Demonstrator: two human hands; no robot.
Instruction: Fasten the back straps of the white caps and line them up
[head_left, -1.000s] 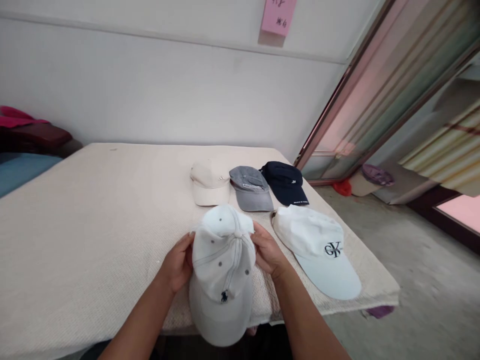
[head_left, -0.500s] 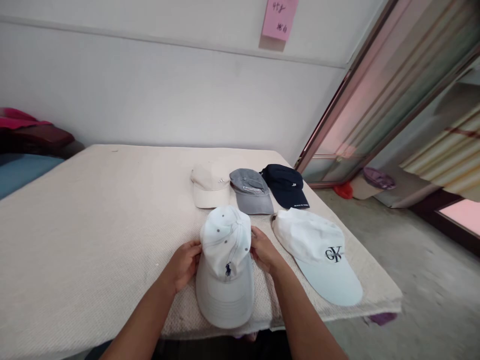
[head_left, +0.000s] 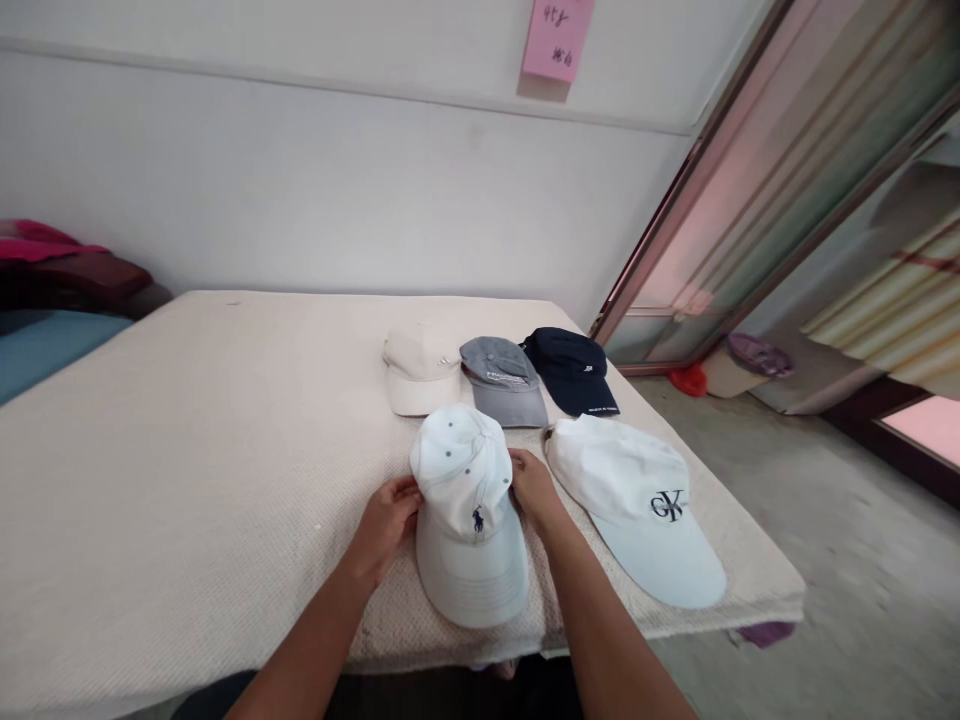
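Between my two hands is a white baseball cap (head_left: 466,510) with a small dark horse-rider logo, its brim toward me. My left hand (head_left: 388,528) is closed on the cap's left side, fingertips partly hidden by it. On the opposite side my right hand (head_left: 534,488) grips the edge, its fingers mostly behind the crown. Right of my right hand lies another white cap (head_left: 637,500) with dark lettering. Farther back sit a beige cap (head_left: 423,375), a grey cap (head_left: 504,380) and a navy cap (head_left: 570,370) in a row.
A cream woven cover (head_left: 187,480) spreads over the table or bed top. Behind it rises a white wall with a pink note (head_left: 556,40). A framed glass door (head_left: 697,260) stands at right, with a red bag (head_left: 688,379) on the floor.
The white cap with the rider logo has moved a little right and away from me, both hands moving with it. The other caps stay put.
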